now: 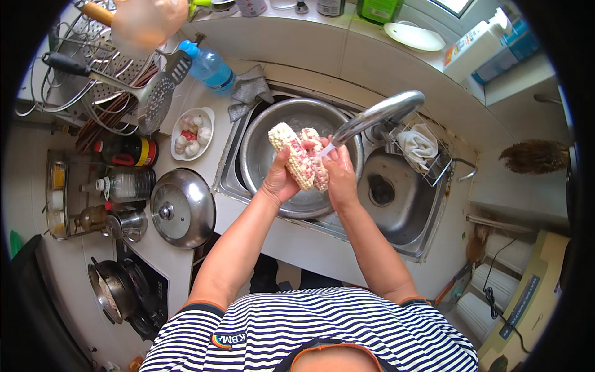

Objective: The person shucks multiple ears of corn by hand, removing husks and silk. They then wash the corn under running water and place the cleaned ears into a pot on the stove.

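Note:
My left hand [280,179] grips a cob of white-and-pink corn [292,153], tilted over a round metal basin [254,174]. A second, similar corn cob [320,174] lies beside it, held by my right hand [341,174]. Water runs from the curved chrome faucet [379,114] onto that second cob and my right fingers. The basin stands in the left bowl of a steel double sink and has some water in it. Parts of both cobs are hidden by my fingers.
Left of the sink are a dish of garlic bulbs [193,135], a glass-centred pot lid [182,209] and a blue-capped plastic bottle [209,69]. A grey cloth [251,90] lies at the rim. Right are the second sink bowl [399,204] and a wire rack [434,169] with a white cloth.

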A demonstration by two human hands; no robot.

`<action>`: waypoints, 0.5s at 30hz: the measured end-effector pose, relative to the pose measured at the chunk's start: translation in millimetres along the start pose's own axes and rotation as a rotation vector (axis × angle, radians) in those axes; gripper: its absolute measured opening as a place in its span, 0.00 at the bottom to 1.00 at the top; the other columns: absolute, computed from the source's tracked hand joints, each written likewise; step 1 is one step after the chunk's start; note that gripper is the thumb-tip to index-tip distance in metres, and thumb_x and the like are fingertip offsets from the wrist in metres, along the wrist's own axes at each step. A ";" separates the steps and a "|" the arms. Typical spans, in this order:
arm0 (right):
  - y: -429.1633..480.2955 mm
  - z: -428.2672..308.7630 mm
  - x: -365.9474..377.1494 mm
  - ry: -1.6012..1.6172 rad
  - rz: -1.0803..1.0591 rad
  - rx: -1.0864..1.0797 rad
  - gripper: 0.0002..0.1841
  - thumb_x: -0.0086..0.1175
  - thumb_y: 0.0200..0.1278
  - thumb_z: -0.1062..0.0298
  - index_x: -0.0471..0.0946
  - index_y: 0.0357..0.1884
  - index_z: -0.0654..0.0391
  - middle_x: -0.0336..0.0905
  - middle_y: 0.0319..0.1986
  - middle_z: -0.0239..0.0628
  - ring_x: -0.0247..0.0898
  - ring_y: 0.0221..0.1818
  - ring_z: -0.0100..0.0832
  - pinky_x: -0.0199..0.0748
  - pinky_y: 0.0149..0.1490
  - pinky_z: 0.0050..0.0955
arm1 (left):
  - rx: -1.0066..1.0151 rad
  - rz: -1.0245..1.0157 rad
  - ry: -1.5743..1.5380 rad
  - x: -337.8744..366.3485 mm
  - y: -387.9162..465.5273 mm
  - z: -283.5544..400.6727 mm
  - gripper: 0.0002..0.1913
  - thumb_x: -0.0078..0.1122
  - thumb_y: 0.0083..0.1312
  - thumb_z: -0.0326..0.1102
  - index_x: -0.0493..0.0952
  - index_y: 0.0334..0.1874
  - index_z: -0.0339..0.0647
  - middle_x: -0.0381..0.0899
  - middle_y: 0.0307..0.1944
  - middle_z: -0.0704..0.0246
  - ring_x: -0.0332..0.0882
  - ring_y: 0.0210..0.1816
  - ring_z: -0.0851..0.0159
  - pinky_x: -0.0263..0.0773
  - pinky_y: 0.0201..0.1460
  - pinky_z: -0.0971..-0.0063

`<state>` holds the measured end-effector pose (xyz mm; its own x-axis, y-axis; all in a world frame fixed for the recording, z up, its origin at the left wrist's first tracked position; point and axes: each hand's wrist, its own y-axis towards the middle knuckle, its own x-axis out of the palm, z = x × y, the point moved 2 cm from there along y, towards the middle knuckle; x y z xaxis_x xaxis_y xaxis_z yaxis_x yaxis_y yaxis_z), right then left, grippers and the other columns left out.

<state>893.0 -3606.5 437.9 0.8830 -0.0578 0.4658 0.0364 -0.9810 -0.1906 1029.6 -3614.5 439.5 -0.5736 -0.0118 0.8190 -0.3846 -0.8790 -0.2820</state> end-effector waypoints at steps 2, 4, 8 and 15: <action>5.6 28.3 3.5 -0.264 0.034 -0.009 0.20 0.52 0.70 0.67 0.71 0.62 0.59 0.77 0.54 0.44 0.73 0.57 0.34 0.69 0.62 0.35 | -0.012 -0.041 -0.022 -24.7 -4.6 -2.6 0.36 0.70 0.59 0.63 0.77 0.60 0.40 0.80 0.58 0.63 0.81 0.57 0.62 0.78 0.63 0.63; 52.4 101.5 -75.8 -0.683 -0.046 -0.227 0.22 0.49 0.74 0.69 0.70 0.67 0.62 0.76 0.59 0.39 0.72 0.62 0.31 0.69 0.66 0.30 | -0.054 -0.073 -0.012 -15.7 -1.9 2.3 0.28 0.69 0.65 0.52 0.75 0.61 0.43 0.81 0.56 0.64 0.83 0.54 0.64 0.83 0.57 0.66; 37.8 41.8 -4.0 -0.530 -0.278 -0.316 0.23 0.45 0.75 0.58 0.71 0.65 0.60 0.79 0.57 0.43 0.76 0.57 0.40 0.70 0.64 0.34 | -0.004 -0.027 -0.131 -51.5 13.7 -8.1 0.21 0.64 0.70 0.51 0.77 0.56 0.44 0.84 0.47 0.69 0.84 0.46 0.66 0.82 0.52 0.64; 2.0 16.7 10.9 -1.549 -0.404 -0.612 0.06 0.51 0.72 0.64 0.75 0.45 0.53 0.80 0.24 0.53 0.79 0.26 0.55 0.71 0.29 0.51 | 0.118 0.362 0.321 -44.7 -26.9 10.4 0.28 0.73 0.58 0.52 0.81 0.52 0.37 0.84 0.40 0.66 0.82 0.40 0.67 0.78 0.45 0.71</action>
<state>910.5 -3606.0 428.1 0.4710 0.0503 -0.8807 0.5090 -0.8309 0.2248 1073.1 -3595.3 415.7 -0.8563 -0.1949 0.4782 -0.0458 -0.8937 -0.4462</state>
